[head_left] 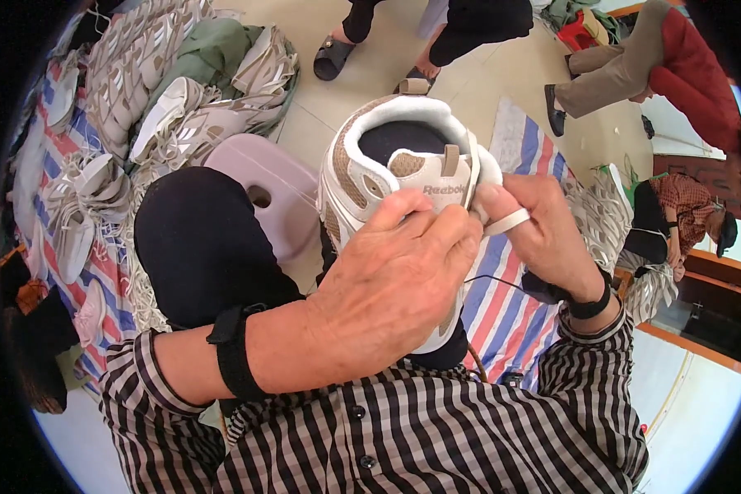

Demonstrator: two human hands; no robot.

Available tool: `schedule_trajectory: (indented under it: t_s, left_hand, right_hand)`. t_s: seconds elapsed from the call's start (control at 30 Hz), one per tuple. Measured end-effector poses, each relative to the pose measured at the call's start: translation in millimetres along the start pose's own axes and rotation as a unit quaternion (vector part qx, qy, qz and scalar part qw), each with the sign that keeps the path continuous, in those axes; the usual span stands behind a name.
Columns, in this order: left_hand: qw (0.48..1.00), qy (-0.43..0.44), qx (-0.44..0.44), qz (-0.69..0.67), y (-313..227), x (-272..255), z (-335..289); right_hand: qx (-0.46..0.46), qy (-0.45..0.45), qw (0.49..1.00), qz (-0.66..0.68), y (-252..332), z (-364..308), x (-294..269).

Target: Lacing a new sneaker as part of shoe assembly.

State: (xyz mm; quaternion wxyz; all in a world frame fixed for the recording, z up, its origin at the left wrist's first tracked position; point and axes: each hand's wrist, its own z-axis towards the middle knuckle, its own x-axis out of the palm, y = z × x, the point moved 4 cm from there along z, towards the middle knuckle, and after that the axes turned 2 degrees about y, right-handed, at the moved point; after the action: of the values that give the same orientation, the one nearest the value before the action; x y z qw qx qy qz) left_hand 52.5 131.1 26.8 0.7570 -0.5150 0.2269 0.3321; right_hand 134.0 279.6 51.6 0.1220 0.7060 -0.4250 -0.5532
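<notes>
A beige and white sneaker [358,165] with tan mesh panels rests in my lap, its dark-lined opening uppermost. My left hand [399,267] lies across its front, fingers curled against the upper just below the tongue [436,177]. At the shoe's right side, my right hand [547,226] pinches a flat off-white shoelace [508,222] between thumb and fingers. Part of that lace runs up along the collar edge beside the tongue. My left hand hides the toe and most of the lacing, so whether its fingertips also grip lace is unclear.
A pale pink plastic stool [267,185] stands beyond my left knee. Piles of similar sneakers [128,74] lie at left on a striped sheet [502,305], with more shoes [601,214] at right. Other people sit or stand around, one in grey-brown trousers [613,62].
</notes>
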Motion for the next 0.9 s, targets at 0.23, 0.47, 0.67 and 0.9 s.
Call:
schedule_trajectory:
  t_s: [0.23, 0.47, 0.67, 0.9]
  left_hand:
    - [1.000, -0.008, -0.018, -0.009, -2.4, -3.2, -1.9]
    - [0.999, -0.036, -0.014, 0.005, -2.5, -1.6, -0.6]
    - [1.000, -0.018, -0.017, 0.008, -3.9, -2.9, 0.5]
    - [0.999, 0.000, -0.029, 0.031, -4.1, -2.0, 0.9]
  right_hand:
    - [-0.054, -0.045, 0.977, 0.202, -25.6, -11.9, 22.8]
    - [-0.043, -0.049, 0.971, 0.230, -31.6, -11.0, 26.0]
    - [-0.072, -0.041, 0.974, 0.210, -36.3, -12.1, 28.5]
    - [-0.061, -0.052, 0.971, 0.225, -35.5, -10.2, 29.1]
